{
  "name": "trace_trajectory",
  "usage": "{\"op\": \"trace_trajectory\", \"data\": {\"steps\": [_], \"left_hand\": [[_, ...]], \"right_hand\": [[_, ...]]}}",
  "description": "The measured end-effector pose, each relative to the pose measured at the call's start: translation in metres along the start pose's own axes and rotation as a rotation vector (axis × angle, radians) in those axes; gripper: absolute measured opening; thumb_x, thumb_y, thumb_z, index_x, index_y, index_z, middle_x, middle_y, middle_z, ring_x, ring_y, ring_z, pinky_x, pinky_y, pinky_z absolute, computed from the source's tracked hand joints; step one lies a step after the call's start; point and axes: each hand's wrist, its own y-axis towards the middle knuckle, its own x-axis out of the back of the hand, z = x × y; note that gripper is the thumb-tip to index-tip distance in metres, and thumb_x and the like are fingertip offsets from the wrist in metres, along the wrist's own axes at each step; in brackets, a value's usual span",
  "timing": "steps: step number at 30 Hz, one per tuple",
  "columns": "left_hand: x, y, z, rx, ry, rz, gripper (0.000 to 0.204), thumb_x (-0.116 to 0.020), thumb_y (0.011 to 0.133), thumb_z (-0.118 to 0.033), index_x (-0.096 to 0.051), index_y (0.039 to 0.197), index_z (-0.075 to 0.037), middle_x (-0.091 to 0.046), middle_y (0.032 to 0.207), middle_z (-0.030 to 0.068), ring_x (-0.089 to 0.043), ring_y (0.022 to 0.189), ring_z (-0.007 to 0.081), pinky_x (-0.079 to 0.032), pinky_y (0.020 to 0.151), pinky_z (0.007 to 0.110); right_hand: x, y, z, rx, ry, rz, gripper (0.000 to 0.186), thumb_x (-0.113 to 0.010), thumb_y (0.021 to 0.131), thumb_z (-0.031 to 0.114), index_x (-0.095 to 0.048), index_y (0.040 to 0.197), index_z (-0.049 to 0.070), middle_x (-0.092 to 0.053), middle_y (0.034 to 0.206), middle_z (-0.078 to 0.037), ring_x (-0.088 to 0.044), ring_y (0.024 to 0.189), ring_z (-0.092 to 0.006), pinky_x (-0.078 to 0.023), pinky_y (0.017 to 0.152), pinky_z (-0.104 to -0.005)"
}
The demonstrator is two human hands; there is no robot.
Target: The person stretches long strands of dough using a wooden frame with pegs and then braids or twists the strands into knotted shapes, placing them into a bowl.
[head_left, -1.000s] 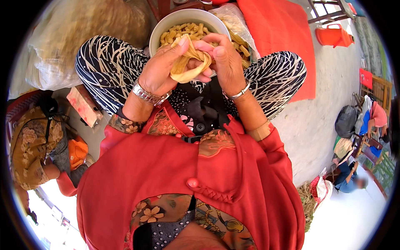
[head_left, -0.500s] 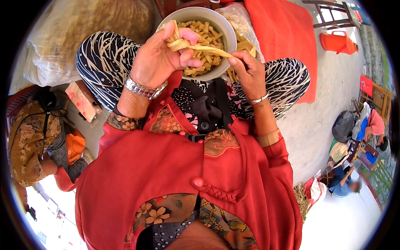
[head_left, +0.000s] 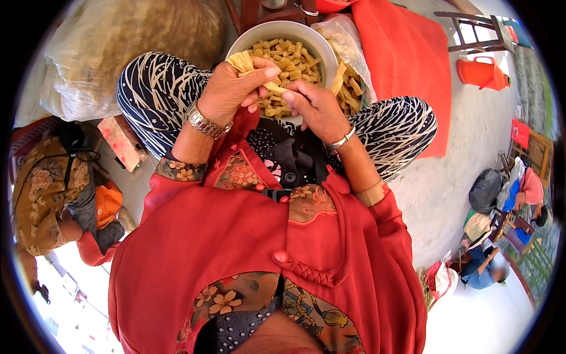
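Note:
A pale yellow, fibrous strip (head_left: pixel 242 61) is stretched between my two hands, its fanned end standing out above my left fingers. My left hand (head_left: pixel 233 88), with a metal watch on the wrist, is closed around it. My right hand (head_left: pixel 318 106), wearing a bangle, pinches the other part between thumb and fingers. Both hands hover over the near side of a pale basin (head_left: pixel 283 26). Many short, knotted yellow-brown pieces (head_left: pixel 295 58) fill it. More yellow strips (head_left: pixel 352 88) lie in a clear plastic bag (head_left: pixel 349 42) right of the basin.
A large, full sack (head_left: pixel 135 53) bulges at the far left. Red cloth (head_left: pixel 407 65) covers ground to the right, near an orange-red jug (head_left: pixel 480 73) and a dark wooden stool (head_left: pixel 474 32). Other people sit at the left and right edges. My patterned trouser knees flank the basin.
My right hand has moved left toward my left hand. The strip, knotted and drawn out long before, now shows a short span between them. My left hand has turned its back upward.

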Motion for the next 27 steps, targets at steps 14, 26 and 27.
{"op": "trace_trajectory", "data": {"steps": [14, 26, 27], "left_hand": [[0.015, -0.001, -0.038, -0.244, -0.109, -0.002, 0.005, -0.058, 0.087, -0.006, -0.06, 0.089, -0.002, -0.053, 0.068, 0.0002, -0.038, 0.048, 0.0028, -0.036, 0.039, 0.019], [-0.016, 0.104, -0.16, -0.604, 0.01, -0.041, 0.023, -0.061, 0.084, -0.017, -0.059, 0.068, 0.0, -0.057, 0.056, 0.0019, -0.05, 0.045, 0.0082, -0.041, 0.042, 0.023], [-0.008, 0.117, -0.16, -0.632, 0.092, -0.091, 0.023, -0.061, 0.084, -0.017, -0.06, 0.069, 0.0, -0.058, 0.057, 0.0022, -0.05, 0.046, 0.0086, -0.042, 0.042, 0.024]], "right_hand": [[0.027, 0.005, 0.05, 0.439, -0.29, -0.134, 0.033, -0.052, 0.092, 0.028, -0.05, 0.07, 0.003, -0.045, 0.058, -0.013, -0.048, 0.052, -0.0301, -0.039, 0.049, -0.0353], [0.127, 0.119, 0.128, 0.759, -1.071, -0.686, 0.012, -0.046, 0.088, 0.01, -0.056, 0.088, 0.003, -0.058, 0.071, -0.008, -0.058, 0.06, -0.0218, -0.048, 0.052, -0.031], [0.13, 0.127, 0.131, 0.762, -1.165, -0.696, 0.013, -0.043, 0.087, 0.001, -0.055, 0.092, 0.001, -0.06, 0.074, -0.005, -0.058, 0.06, -0.0168, -0.049, 0.052, -0.0274]]}}
